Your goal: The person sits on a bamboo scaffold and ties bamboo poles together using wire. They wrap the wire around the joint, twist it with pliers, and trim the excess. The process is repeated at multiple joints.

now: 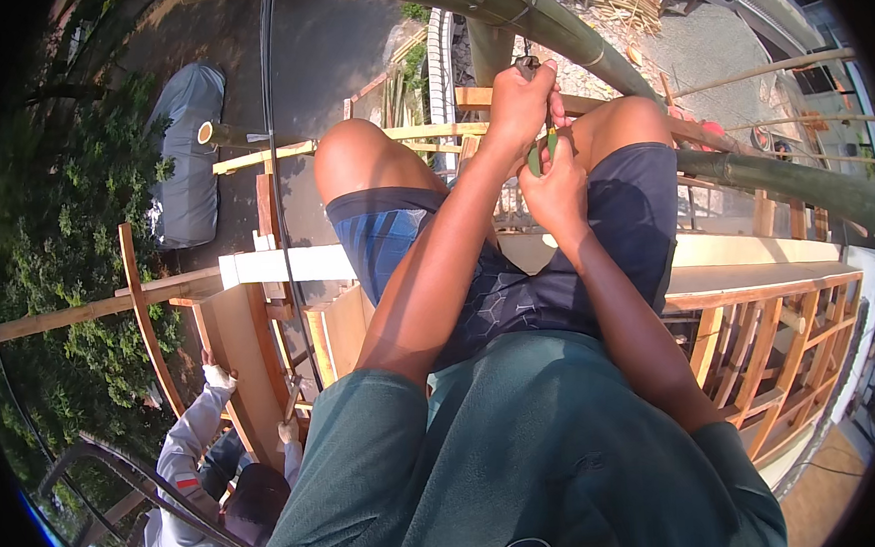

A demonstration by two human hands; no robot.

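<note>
Sunlight is bright. Left of the fingers (552,78) runs a grey road (304,61) beside a covered vehicle (189,148); farther left, leafy trees (66,256). Beyond them rightward lie wooden strips (617,0); below right stands timber framework (707,345).

Left hand (523,108) just ahead of right hand (558,181), both between the knees (355,150) — hand tool (536,159) in the right! Bamboo pole (506,4) running beyond them. Out left, a covered vehicle (189,138) by the road (329,49), trees (78,285) farther left; lower left, a co-worker (192,444) — and over right, timber framework (710,342).
</note>
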